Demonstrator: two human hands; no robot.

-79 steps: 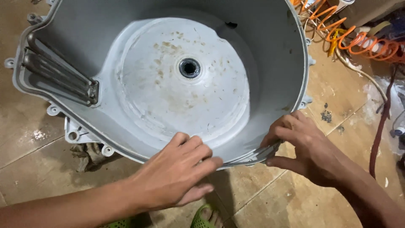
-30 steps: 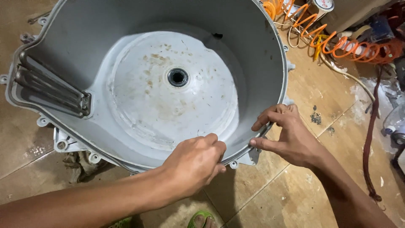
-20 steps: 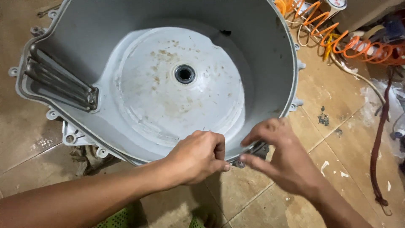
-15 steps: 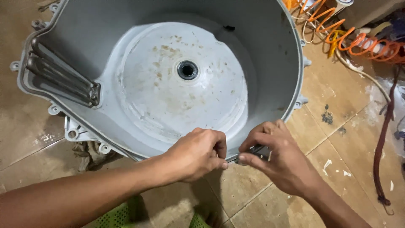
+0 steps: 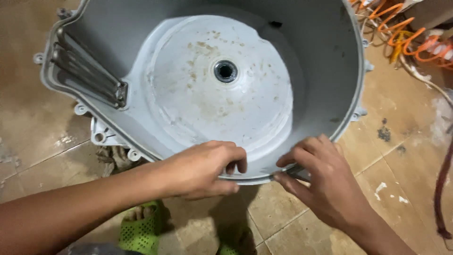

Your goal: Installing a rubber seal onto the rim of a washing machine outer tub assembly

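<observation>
A: Where's the washing machine outer tub point(image 5: 212, 94)?

B: Tilted on the tiled floor point(image 5: 391, 170), open toward the camera. Left hand point(image 5: 203, 167) curls over its near rim, grip pressed on the lip; right hand point(image 5: 321, 179) pinches the same rim just beside it.

A: Advice?

B: Keep fingers flat on the seam. Orange hose point(image 5: 406, 40) crowds the right; the sandalled foot point(image 5: 141, 226) sits beneath.

The grey tub point(image 5: 321, 71) is open on top, its wide bowl free down to the stained floor and centre hub point(image 5: 226, 71) — only the metal heating bars point(image 5: 87, 71) crowd the left wall. On the near rim both hands sit close together. Right of the tub, orange cables point(image 5: 406, 40) clutter the tiles; the darker hose point(image 5: 441, 189) there is probably loose — too blurred to tell.
</observation>
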